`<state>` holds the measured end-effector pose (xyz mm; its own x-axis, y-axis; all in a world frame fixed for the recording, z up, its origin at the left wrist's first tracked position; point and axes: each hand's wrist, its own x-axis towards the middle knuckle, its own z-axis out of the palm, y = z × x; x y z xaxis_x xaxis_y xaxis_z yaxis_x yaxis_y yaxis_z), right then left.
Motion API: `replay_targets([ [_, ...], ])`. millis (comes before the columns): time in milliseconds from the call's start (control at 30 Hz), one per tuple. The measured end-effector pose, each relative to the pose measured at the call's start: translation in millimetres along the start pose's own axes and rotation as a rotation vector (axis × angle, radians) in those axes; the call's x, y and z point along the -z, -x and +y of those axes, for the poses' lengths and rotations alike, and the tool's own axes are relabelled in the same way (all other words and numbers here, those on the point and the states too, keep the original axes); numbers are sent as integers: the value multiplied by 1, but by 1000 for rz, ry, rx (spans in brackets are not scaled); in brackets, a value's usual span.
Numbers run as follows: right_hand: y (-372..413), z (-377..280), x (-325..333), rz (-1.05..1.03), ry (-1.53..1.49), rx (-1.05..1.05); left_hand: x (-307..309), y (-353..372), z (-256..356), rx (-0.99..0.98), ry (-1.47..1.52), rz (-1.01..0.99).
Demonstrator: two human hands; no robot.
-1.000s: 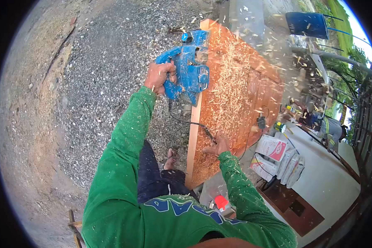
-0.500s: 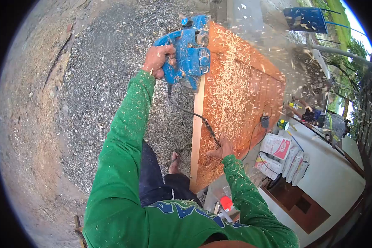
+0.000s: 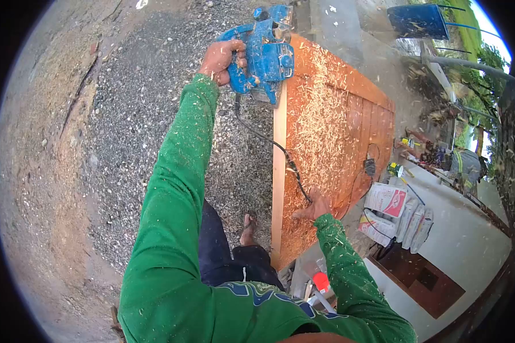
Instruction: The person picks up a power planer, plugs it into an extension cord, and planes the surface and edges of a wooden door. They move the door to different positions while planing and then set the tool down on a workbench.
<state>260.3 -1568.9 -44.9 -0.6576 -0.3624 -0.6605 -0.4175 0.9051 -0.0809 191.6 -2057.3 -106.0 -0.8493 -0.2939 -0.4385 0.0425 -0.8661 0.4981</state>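
Note:
My left hand (image 3: 223, 62) is wrapped round the handle of a blue electric planer (image 3: 264, 57). The planer rests on the long edge of an orange-brown wooden door panel (image 3: 355, 123), at its far end. Pale bare wood shows along that edge (image 3: 278, 171) nearer to me. Curled shavings (image 3: 323, 97) lie thick on the panel and fly through the air. From the planer a black cable (image 3: 266, 137) hangs and runs back to my right hand (image 3: 315, 207), whose fingers close on it low over the panel, thumb towards the planed edge.
Gravel (image 3: 154, 103) lies left of the panel, with my foot (image 3: 248, 230) on it. To the right are a cable connector (image 3: 369, 167), printed sacks (image 3: 385, 200), a green can (image 3: 395, 168) and a white board (image 3: 469, 251). A blue container (image 3: 419, 23) stands at the upper right.
My left hand and the planer have moved farther away along the panel's edge. The view has shifted slightly, and my right hand stays at about the same place on the panel, with the cable.

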Motion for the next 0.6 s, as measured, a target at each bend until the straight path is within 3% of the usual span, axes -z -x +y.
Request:
replay_targets([
  [33,0,-2,2,-20,18,-23,-1,-2,3,-3,-2,-6],
  [133,1,4,-10,-25,-426,-156,-1,-16,14,-2,10,-25],
  [233,-2,4,-6,32,156,-19,-7,-21,25,-64,-65,45],
  [300,-2,-9,10,-63,137,-124,-7,-7,24,-139,-112,120],
  [433,10,-26,23,-57,-12,-147,21,86,11,-212,-170,170],
  [467,1,-19,15,7,233,-80,26,114,3,-204,-166,181],
  [500,3,-21,21,-89,162,-130,31,144,-11,-194,-157,195],
  [600,2,-10,14,-59,104,-132,24,233,-52,-206,-239,278],
])
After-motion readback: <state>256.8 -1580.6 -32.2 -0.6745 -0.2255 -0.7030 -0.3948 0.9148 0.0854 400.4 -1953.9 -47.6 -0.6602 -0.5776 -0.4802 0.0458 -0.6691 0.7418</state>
